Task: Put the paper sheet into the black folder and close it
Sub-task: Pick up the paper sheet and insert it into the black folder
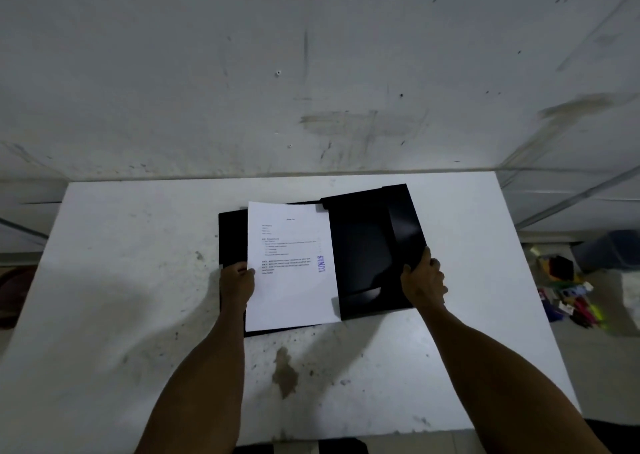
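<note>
A black folder [367,246] lies open on the white table [138,280]. Its right cover is lifted off the table, and my right hand [424,280] grips that cover's outer edge. A white printed paper sheet [291,287] with a blue stamp lies over the folder's left half, its lower edge reaching past the folder's bottom. My left hand [237,282] pinches the sheet's left edge.
The table top is scuffed, with a brown stain [285,372] near its front middle. A marked white wall [311,73] stands right behind the table. On the floor to the right lie several colourful small items [571,298] and a dark container [613,249].
</note>
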Demonstrator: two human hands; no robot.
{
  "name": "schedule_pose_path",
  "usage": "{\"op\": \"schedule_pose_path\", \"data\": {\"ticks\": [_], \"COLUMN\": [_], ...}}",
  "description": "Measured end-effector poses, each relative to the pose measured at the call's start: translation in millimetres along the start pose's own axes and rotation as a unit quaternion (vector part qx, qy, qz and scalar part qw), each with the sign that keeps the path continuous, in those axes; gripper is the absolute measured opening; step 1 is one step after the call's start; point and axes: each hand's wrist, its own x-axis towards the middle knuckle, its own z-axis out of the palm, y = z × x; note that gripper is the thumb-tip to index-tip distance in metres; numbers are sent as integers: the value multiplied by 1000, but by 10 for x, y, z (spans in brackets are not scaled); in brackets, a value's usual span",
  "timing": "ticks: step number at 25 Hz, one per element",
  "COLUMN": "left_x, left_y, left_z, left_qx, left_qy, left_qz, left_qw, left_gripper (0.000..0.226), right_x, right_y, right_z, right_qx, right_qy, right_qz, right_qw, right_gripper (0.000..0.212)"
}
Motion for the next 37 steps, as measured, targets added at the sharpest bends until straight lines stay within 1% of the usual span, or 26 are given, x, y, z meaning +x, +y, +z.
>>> {"op": "schedule_pose_path", "data": {"ticks": [9, 15, 18, 20, 23, 25, 27, 29, 33, 35, 37], "left_x": [51, -118, -224, -329, -509, -590, -640, -721, -839, -812, -702], "left_y": [15, 32, 124, 235, 402, 507, 573, 607, 668, 649, 544], "left_z": [51, 256, 420, 556, 806, 932, 1071, 1201, 1285, 1228, 1037], "left_qx": [-37, -15, 16, 54, 101, 103, 86, 101, 124, 138, 141], "left_qy": [18, -28, -56, -65, -70, -59, -44, -55, -78, -60, -2], "left_qz": [-12, -2, 17, 44, 92, 96, 95, 108, 112, 120, 118], "left_qw": [999, 999, 998, 995, 988, 988, 991, 988, 983, 981, 983], "left_gripper": [34, 29, 24, 17, 32, 29, 37, 42, 30, 32, 38], "right_x": [50, 44, 42, 48, 59, 39, -9, -69, -144, -148, -146], "right_y": [3, -14, -17, -12, 3, 2, -4, -11, -23, -19, -15], "right_z": [-28, -6, -16, -23, -31, -21, -10, 4, 33, 25, 12], "right_qx": [10, 10, 20, 29, 43, 47, 53, 56, 60, 55, 49], "right_qy": [-7, 8, 5, 5, 3, 3, 4, 2, -5, -7, -11], "right_qz": [-2, -2, -4, -4, -3, -9, -25, -41, -49, -53, -59], "right_qw": [1000, 1000, 1000, 1000, 999, 999, 998, 998, 997, 997, 997], "right_gripper": [72, 73, 73, 75, 76, 73, 70, 68, 68, 68, 68]}}
